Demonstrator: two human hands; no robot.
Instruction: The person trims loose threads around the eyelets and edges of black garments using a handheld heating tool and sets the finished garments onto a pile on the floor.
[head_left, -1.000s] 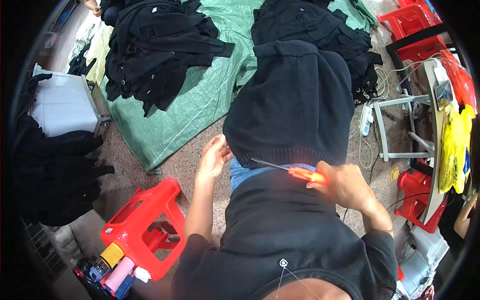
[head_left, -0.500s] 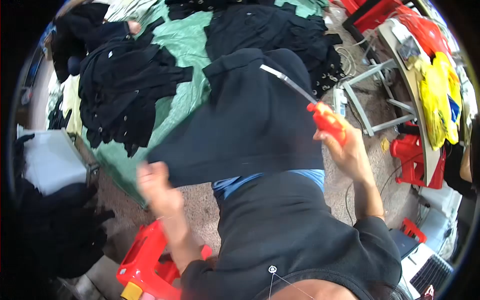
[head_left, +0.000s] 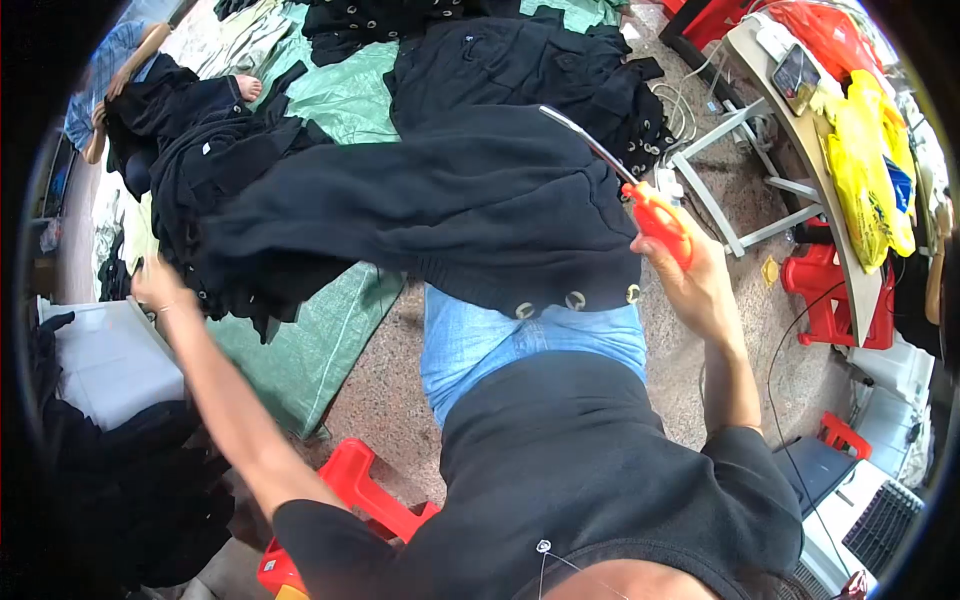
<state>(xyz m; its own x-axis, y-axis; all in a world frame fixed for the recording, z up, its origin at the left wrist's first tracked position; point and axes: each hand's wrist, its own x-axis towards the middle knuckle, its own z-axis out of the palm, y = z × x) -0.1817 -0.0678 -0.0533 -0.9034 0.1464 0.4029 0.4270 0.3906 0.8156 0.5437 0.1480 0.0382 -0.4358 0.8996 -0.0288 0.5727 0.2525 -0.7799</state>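
Note:
Across my lap lies a black garment (head_left: 440, 200) with metal eyelets along its near edge, stretched out to the left. My left hand (head_left: 160, 284) is at the far left, beside the garment's far end; its fingers look bent, but blur hides what they hold, if anything. In my right hand (head_left: 690, 275) is a tool with an orange handle (head_left: 662, 222) and a long thin metal shaft, its tip pointing up and left over the garment.
Black garments (head_left: 500, 70) are piled on a green sheet (head_left: 300, 370). Another person (head_left: 125, 60) handles dark cloth at upper left. A red stool (head_left: 350, 480) stands lower left, a white box (head_left: 115, 365) left, a table (head_left: 800, 120) with yellow bags (head_left: 870, 180) right.
My left hand has moved far out to the left, and the garment has gone from upright over my lap to spread sideways. The tool in my right hand has swung up and away from the cloth's edge.

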